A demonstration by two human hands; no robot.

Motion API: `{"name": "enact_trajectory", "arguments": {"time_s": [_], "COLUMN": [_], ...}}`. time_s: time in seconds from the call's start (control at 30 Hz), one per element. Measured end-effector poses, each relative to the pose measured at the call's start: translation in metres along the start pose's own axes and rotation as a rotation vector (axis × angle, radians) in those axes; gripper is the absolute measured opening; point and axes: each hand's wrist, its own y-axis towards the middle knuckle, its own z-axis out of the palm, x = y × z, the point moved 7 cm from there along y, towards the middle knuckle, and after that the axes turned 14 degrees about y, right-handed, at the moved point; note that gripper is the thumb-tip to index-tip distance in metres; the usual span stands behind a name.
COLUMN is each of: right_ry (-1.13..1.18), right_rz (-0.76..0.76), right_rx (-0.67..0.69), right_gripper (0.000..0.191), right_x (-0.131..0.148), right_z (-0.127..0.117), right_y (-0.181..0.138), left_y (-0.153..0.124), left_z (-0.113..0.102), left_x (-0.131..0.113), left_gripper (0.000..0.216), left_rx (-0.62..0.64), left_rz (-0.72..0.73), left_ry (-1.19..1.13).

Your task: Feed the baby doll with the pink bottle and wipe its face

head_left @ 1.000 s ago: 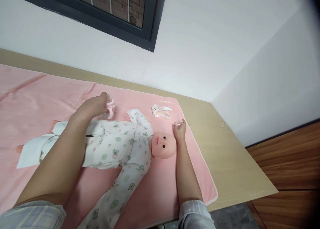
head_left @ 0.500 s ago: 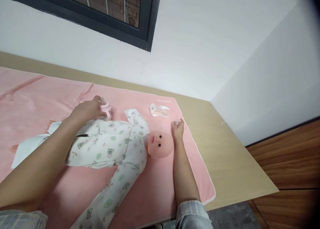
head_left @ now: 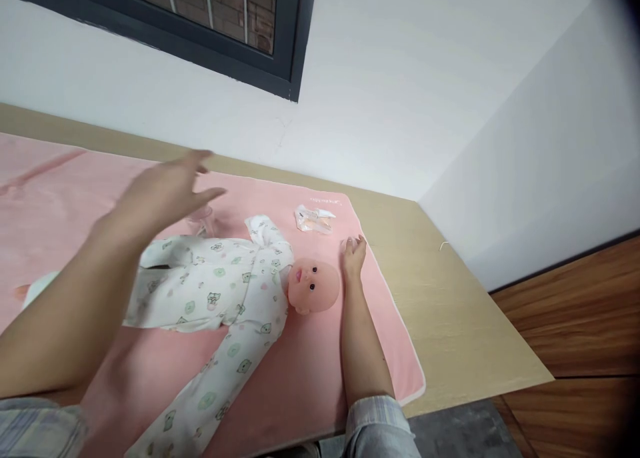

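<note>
The left grip (head_left: 165, 185) is free of any object, thumb and fingers parted in the air above the pink baby bottle (head_left: 204, 219), and its outline is a little blurred. The bottle is on the pink blanket (head_left: 305, 358), just beyond the doll's waist and partly hidden by that grip. The right grip (head_left: 353, 261) is beyond the crown of the doll's head, its fingers curled about a small clear cap (head_left: 345, 243) (whether they clasp it or merely rest on it, I cannot tell).

Between the two lies the doll (head_left: 215, 285), face up in a white printed garment, its head to the right and one sleeve running toward the near edge. A crinkled clear packet (head_left: 314, 219) lies beyond the head, near the blanket's far corner. The blanket covers much of the pale wooden bench (head_left: 450, 318), which stands against a white wall (head_left: 380, 98) below a dark-framed window (head_left: 289, 38).
</note>
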Motion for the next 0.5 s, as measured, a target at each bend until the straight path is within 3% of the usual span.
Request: {"name": "enact_trajectory", "arguments": {"time_s": [0.13, 0.23, 0.4, 0.5], "right_ry": [-0.036, -0.055, -0.053, -0.059], "right_rz": [-0.199, -0.323, -0.386, -0.367], "right_rx": [-0.079, -0.038, 0.163, 0.242], "right_gripper": [0.045, 0.040, 0.041, 0.040], "right_x": [0.023, 0.041, 0.058, 0.059], "right_z": [-0.009, -0.008, 0.011, 0.023], "right_y": [-0.004, -0.012, -0.027, -0.031], "left_y": [-0.009, -0.025, -0.027, -0.030], "left_z": [0.007, 0.042, 0.085, 0.105], "left_x": [-0.118, -0.186, -0.247, -0.270], "left_gripper": [0.057, 0.056, 0.052, 0.056], "left_rx": [0.243, 0.670, 0.897, 0.958], "left_rz": [0.441, 0.787, 0.902, 0.909], "left_ry": [-0.239, -0.376, -0.407, -0.448]}}
